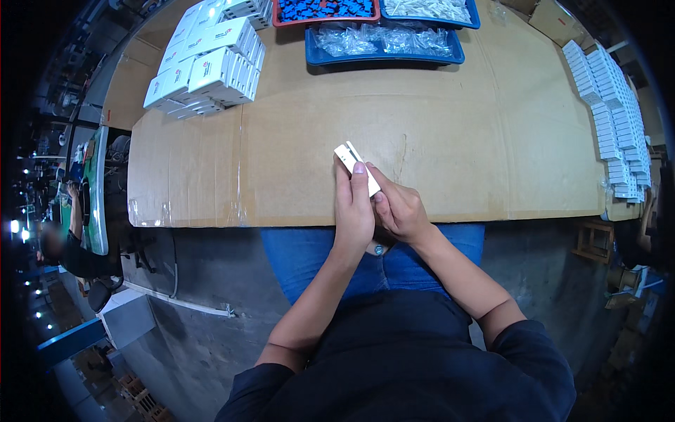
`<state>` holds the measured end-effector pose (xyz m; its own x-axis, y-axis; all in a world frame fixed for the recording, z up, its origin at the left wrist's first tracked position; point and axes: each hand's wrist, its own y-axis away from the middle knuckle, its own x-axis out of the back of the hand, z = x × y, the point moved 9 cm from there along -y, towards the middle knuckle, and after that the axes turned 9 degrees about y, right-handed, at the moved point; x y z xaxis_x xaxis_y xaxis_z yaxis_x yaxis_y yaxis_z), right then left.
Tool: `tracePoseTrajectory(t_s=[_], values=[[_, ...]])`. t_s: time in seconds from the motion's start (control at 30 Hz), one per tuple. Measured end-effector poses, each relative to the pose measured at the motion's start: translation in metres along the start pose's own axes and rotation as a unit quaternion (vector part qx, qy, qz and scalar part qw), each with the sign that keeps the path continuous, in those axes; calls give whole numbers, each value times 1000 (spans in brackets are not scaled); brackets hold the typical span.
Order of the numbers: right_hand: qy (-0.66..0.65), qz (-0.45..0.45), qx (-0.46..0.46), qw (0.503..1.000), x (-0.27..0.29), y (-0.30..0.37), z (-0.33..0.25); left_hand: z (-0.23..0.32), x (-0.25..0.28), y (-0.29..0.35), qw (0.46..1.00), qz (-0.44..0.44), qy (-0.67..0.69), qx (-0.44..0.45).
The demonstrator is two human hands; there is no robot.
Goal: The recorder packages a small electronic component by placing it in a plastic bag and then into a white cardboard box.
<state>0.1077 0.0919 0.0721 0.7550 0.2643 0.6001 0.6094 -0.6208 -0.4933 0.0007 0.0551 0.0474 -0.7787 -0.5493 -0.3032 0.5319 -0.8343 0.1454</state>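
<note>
Over the near edge of the cardboard-covered table, both my hands are closed around a small white box (344, 152). A narrow dark gap shows at its upper end, and a thin white strip, perhaps a flap, stands beside it. My left hand (356, 214) wraps the box from the left, its thumb lying along the face. With my right hand (403, 212) I grip the box's lower right side, the thumb and fingers pinched near its bottom corner. The fingers hide much of the box, so its contents cannot be made out.
Stacked white boxes (204, 74) stand at the back left of the table (309, 141). A blue tray (387, 58) of clear plastic pieces, a red tray (327, 20) of blue pieces and another blue tray (470, 21) sit at the back. More white boxes (613, 119) are piled far right.
</note>
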Motion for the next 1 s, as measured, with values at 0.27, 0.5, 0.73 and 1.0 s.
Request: tracePoseTrajectory(t_s=[0.27,0.5,0.73,1.0], values=[[24,32,29,999,-1,1,-7,-10,6,0,999,8,34,14],[28,43,49,997,-5,2,-13,-10,10,3,999,6,28,23],[27,-19,-9,999,-8,1,-13,-18,20,-2,999,17,34,34],[-249,-22,-216,944,-13,0,28,15,12,-13,995,-87,44,-13]])
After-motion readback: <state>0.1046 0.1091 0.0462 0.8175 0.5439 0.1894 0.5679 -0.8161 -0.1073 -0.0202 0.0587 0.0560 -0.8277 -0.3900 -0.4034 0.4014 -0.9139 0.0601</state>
